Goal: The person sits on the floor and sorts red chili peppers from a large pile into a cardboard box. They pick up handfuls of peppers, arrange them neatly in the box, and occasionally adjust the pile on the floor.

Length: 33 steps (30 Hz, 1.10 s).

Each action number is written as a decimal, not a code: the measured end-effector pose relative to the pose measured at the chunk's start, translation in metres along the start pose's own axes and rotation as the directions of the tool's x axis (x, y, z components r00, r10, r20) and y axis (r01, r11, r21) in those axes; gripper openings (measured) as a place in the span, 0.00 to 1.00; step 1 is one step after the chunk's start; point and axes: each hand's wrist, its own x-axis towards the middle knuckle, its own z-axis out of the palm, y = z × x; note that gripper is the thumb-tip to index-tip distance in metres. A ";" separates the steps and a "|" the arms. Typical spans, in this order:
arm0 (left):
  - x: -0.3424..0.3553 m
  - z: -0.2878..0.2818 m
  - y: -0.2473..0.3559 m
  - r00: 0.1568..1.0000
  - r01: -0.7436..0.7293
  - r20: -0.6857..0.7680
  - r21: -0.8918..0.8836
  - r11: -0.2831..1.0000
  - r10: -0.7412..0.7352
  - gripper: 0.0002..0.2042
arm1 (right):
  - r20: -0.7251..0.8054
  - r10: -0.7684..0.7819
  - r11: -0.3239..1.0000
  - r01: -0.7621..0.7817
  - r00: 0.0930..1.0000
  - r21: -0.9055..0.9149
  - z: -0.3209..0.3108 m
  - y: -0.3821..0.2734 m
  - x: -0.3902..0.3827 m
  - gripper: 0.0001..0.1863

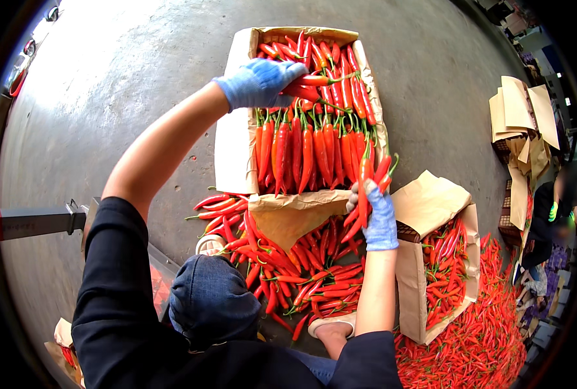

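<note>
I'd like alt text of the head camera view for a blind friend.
A gloved left hand holds red chili peppers over a paper-lined box packed with peppers; the gloved right hand holds more by the box's near right corner. Loose peppers lie heaped on the floor.

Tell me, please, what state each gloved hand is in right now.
Left hand: closed, holding a few red chillies.
Right hand: closed, holding another small bunch of red chillies.

Glare (68, 87) whitens the grey floor (444, 110) at upper left.
</note>
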 end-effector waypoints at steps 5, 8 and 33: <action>0.079 0.031 -0.021 0.914 -0.386 0.008 0.317 0.866 0.405 0.24 | -0.154 0.081 0.981 -0.052 0.985 0.187 -0.052 0.043 -0.036 0.22; 0.093 0.042 -0.016 0.857 -0.470 0.371 0.276 0.839 0.358 0.31 | -0.189 0.093 0.963 -0.040 0.977 0.266 -0.067 0.057 -0.059 0.27; -0.039 0.027 0.209 0.952 0.161 0.293 -0.721 -0.674 -0.086 0.14 | 0.074 -0.029 0.680 -0.034 0.997 0.732 -0.002 0.058 -0.107 0.27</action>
